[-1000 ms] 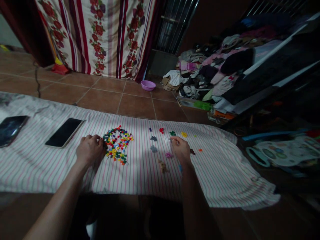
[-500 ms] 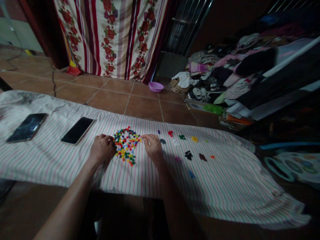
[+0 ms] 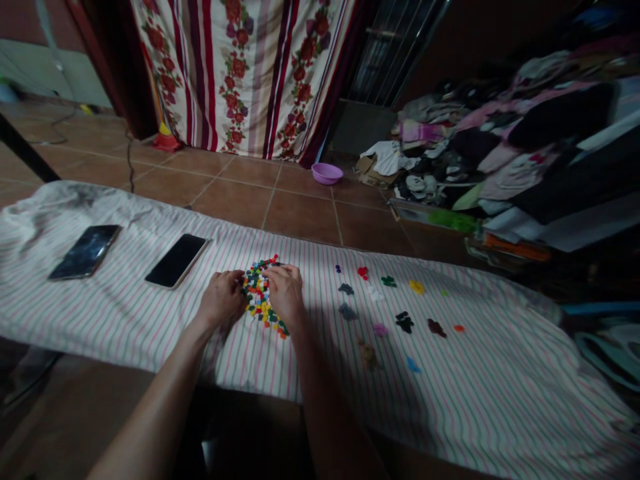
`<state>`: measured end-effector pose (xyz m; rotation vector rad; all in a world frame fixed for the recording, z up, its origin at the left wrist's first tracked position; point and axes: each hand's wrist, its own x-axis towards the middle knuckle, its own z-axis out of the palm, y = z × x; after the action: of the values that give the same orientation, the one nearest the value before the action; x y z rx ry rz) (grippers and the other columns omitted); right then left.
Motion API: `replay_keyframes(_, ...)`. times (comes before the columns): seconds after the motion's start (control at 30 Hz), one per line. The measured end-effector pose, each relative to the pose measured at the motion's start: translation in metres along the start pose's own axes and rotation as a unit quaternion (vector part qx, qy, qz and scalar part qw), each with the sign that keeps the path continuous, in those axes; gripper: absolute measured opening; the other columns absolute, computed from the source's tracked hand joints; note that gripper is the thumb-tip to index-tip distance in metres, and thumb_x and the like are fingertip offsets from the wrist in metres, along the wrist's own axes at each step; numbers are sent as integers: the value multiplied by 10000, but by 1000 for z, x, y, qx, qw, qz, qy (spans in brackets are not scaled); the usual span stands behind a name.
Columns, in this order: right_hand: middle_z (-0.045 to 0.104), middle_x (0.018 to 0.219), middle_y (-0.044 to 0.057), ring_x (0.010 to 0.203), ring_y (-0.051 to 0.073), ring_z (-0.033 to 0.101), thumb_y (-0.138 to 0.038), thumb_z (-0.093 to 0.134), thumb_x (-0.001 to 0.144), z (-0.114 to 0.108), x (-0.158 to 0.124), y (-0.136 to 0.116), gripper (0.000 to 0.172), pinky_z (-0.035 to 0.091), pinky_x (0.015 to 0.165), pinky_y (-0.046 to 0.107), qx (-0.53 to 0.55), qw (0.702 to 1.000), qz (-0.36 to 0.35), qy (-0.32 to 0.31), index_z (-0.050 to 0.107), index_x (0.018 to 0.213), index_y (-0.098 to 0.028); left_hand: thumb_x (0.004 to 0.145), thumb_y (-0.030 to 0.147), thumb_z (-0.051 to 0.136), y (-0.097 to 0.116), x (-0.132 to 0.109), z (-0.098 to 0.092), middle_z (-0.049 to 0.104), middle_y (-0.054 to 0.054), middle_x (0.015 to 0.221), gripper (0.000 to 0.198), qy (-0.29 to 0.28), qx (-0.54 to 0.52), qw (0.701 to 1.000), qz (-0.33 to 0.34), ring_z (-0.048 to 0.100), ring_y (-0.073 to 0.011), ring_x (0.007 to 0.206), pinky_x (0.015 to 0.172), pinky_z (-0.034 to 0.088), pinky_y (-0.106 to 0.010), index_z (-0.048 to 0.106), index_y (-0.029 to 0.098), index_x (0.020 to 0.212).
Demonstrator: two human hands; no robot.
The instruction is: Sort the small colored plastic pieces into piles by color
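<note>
On the striped tabletop [image 3: 500, 380] lies one mixed-colour pile [image 3: 259, 307], left hand [image 3: 223, 298] at its nine o'clock, seemingly corralling it, right hand [image 3: 287, 293] at three, either grip's hold indeterminable; beyond three, single-colour clusters [image 3: 405, 323], apparently spaced against mixing.

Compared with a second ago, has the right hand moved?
Yes, the right hand has moved left, from the white pieces to over the mixed pile.

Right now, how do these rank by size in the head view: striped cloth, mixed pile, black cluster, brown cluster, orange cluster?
Striped cloth
Mixed pile, partly covered
Black cluster, brown cluster: too alike to rank
Orange cluster
</note>
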<state>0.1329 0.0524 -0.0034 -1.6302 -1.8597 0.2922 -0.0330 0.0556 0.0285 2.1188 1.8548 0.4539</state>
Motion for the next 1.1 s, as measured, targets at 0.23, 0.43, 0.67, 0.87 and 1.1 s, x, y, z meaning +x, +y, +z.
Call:
replay_keyframes(0.23, 717, 1126, 36, 1152, 265, 444, -128, 470, 945, 9, -2, -13, 354, 362, 985, 410, -36, 999, 35, -4, 747, 1092, -292, 876, 200, 411, -2, -1, 1, 741, -99, 1076, 366, 3, 18, 999, 49, 653, -227, 996, 929, 497, -365, 687, 147, 1110)
replay_keyframes(0.43, 723, 1101, 31, 1140, 260, 476, -186, 524, 945, 5, -1, -18, 263, 369, 971, 410, -46, 996, 73, -12, 748, 1029, -294, 879, 242, 389, -2, -2, 3, 748, -95, 1029, 349, 20, 38, 995, 90, 665, -224, 941, 880, 492, -362, 704, 166, 1007)
replay_keyframes(0.67, 723, 1067, 20, 1152, 240, 486, -186, 575, 915, 4, -1, -17, 220, 369, 1022, 393, -32, 997, 64, 13, 735, 1028, -286, 885, 254, 360, 3, -5, 0, 749, -87, 974, 362, 30, 71, 991, 111, 675, -217, 898, 859, 478, -359, 710, 183, 939)
replay_keyframes(0.87, 701, 1060, 31, 1073, 192, 565, -188, 563, 934, -2, 2, -21, 222, 418, 1002, 329, -23, 999, 48, 9, 727, 1065, -260, 875, 274, 357, -3, -3, 6, 747, -98, 944, 364, 35, 66, 987, 145, 671, -233, 878, 827, 476, -387, 710, 187, 867)
replay_keyframes(1.1, 643, 1114, 23, 1028, 137, 617, -120, 520, 931, -16, -1, -26, 289, 473, 934, 233, 2, 998, 68, 1, 718, 1086, -263, 860, 254, 359, -1, -4, 5, 741, -109, 1003, 355, 11, 92, 984, 149, 660, -249, 947, 855, 460, -404, 708, 186, 851)
